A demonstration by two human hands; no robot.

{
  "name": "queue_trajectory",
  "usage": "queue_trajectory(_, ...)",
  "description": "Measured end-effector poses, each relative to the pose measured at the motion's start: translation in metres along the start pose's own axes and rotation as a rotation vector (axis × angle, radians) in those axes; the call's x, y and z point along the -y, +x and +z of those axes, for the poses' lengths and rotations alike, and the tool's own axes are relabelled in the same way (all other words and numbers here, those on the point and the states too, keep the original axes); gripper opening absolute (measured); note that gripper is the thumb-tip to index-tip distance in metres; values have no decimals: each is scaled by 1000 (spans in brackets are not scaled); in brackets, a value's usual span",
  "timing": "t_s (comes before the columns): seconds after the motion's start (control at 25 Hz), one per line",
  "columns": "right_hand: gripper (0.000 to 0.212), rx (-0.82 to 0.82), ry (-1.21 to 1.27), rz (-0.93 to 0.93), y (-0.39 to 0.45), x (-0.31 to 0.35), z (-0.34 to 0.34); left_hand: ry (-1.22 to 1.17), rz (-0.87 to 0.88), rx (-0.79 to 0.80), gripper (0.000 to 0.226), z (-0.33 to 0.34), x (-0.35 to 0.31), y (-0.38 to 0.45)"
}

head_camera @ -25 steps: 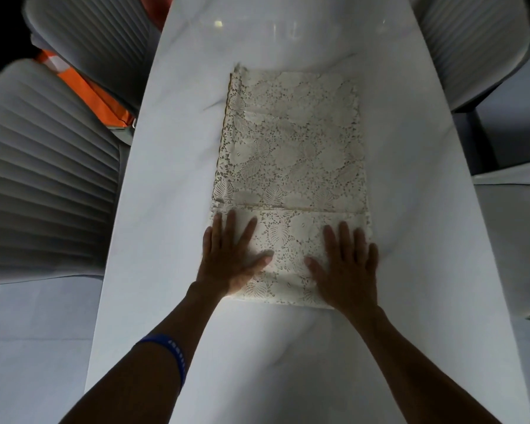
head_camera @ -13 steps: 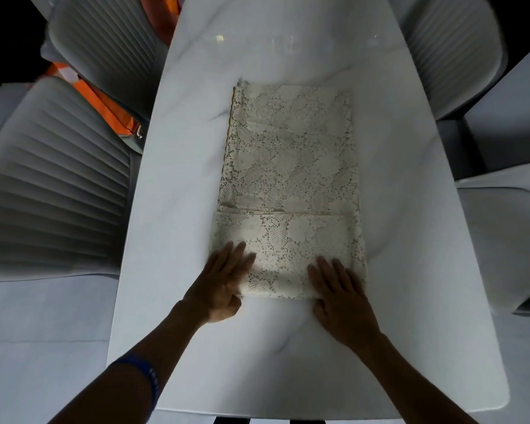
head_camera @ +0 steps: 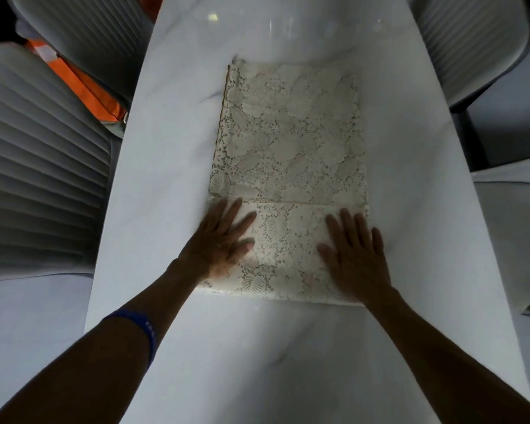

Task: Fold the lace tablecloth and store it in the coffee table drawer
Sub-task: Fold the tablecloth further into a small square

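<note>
A cream lace tablecloth lies folded into a long rectangle on the white marble table, its long side running away from me. A fold edge crosses it near the near end. My left hand rests flat on the cloth's near left corner, fingers spread. My right hand presses flat on the near right part, fingers apart. Neither hand grips the cloth. No drawer is in view.
Grey ribbed chairs stand along both sides of the table: one at the left, one at the far left, one at the far right. An orange item lies between the left chairs. A blue wristband is on my left arm.
Both hands slid back toward the near edge of the cloth, then forward again onto its near section. The cloth stays flat in place.
</note>
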State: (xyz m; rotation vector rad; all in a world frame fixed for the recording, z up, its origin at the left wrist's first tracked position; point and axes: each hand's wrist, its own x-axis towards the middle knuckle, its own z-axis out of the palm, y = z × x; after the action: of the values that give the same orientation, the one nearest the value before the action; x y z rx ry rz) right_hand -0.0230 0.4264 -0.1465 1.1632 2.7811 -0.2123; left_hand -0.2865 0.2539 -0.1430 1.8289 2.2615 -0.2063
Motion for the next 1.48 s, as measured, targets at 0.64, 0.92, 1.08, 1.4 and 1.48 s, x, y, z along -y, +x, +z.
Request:
queue_trajectory(0.64, 69, 80, -67, -150, -80, 52, -18, 112, -125, 114, 70, -17, -77, -71)
queue_trajectory(0.92, 40, 339, -59, -74, -79, 55, -56, 135, 37, 448, 63, -61, -68, -74)
queue_trajectory(1.08, 34, 664, 23, -79, -111, 52, -86, -172, 120, 713, 63, -91, -83, -111)
queue_trajectory(1.4, 24, 563, 135, -26, -15, 33, -168, -464, -84, 580, 14, -165, -11, -39)
queue_trajectory(1.48, 26, 494, 136, -27, 17, 22, -170, -677, -195, 439, 17, -168, 14, -18)
